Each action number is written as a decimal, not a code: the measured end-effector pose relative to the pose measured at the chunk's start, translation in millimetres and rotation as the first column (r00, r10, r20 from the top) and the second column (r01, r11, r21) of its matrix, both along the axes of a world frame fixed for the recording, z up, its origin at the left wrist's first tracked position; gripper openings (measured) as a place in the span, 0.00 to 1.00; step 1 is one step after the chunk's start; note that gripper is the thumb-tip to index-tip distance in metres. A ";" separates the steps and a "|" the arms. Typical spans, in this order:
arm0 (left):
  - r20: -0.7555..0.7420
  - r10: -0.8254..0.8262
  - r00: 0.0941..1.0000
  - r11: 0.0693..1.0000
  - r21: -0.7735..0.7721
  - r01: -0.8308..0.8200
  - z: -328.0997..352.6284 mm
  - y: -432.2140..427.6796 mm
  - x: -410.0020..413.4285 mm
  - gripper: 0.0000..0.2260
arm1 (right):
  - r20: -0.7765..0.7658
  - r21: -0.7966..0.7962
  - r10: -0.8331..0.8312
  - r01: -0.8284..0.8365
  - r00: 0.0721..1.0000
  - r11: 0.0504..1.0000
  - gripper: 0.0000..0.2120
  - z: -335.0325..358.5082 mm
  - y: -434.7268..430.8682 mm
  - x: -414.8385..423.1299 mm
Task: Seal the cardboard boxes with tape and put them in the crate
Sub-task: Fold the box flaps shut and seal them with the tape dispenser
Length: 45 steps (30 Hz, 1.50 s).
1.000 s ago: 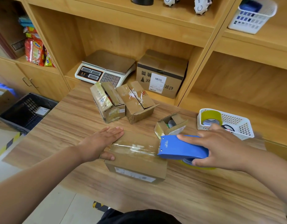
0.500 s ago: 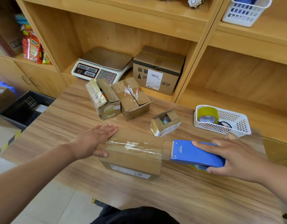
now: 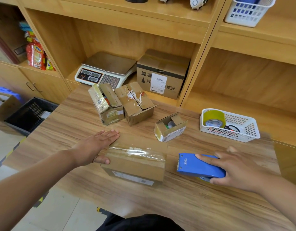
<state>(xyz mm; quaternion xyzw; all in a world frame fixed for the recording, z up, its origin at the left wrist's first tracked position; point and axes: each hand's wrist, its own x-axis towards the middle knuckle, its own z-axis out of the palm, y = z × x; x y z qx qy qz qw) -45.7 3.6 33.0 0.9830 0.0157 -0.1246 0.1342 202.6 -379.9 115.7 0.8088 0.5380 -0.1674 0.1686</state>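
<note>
box (image 3: 135, 165): matt cardboard, glossy clear tape | dispenser (image 3: 198, 167): smooth blue plastic | table (image 3: 177, 202): wood-grain

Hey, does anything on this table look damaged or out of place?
The scuffed box has white torn patches across its top flaps, and its seam is unsealed. The small open box near the white basket lies tilted, contents showing.

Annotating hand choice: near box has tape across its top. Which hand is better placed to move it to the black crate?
Left, likely. The left hand rests on the left end of the box, and the crate sits on that side. The right hand grips the tape dispenser, clear of the box.
</note>
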 end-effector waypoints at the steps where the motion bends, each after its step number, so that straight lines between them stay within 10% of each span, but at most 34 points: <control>1: -0.002 0.003 1.000 1.000 -0.005 -0.003 0.6 -0.1 0.7 0.46 | -0.003 0.000 0.000 0.000 1.000 1.000 0.31 -2.3 1.2 -1.2; 12: 0.088 0.088 0.992 0.994 0.053 -0.093 16.8 -40.1 11.1 0.49 | -0.055 0.056 -0.025 0.028 0.998 0.998 0.34 -26.7 18.3 -16.5; 28: -0.116 -0.189 0.975 0.931 0.294 0.216 31.0 -170.1 111.0 0.57 | -0.004 0.125 -0.012 0.012 1.000 0.992 0.35 -42.5 -0.1 -21.4; 45: 0.314 -0.196 0.929 0.980 0.042 0.193 68.1 -123.5 78.7 0.56 | -0.033 0.298 -0.134 0.138 0.990 0.945 0.35 27.3 1.4 -32.2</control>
